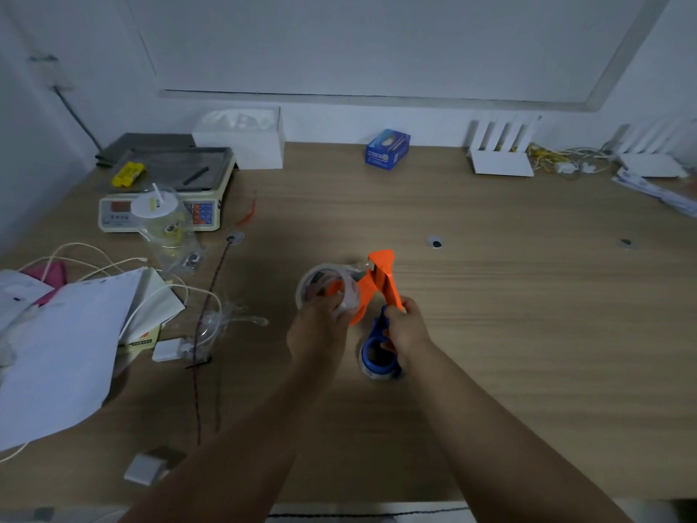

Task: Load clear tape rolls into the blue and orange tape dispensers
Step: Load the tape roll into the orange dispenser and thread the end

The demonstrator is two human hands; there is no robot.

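Dim light, wooden desk (490,296), both hands working at centre. The orange plastic tape dispenser (379,286) is held off the desk: the right hand (405,328) is closed around its handle end at about 5 o'clock of the tool, with the serrated head pointing to 12. The left hand (320,326) has its fingers curled onto the clear tape roll on a pale core (326,290), which sits at 9 o'clock of the orange body, over the orange hub; the roll looks seated or nearly so, though the murk keeps me from telling whether it is pressed fully home. A strip of tape seems to run from the roll toward the head. The blue plastic tape dispenser (379,351) lies on the desk just under the right hand, at 6 o'clock of the orange one, and appears to carry a clear roll already. Judgement: blue done, orange in its last stage, with seating and threading the tape left.
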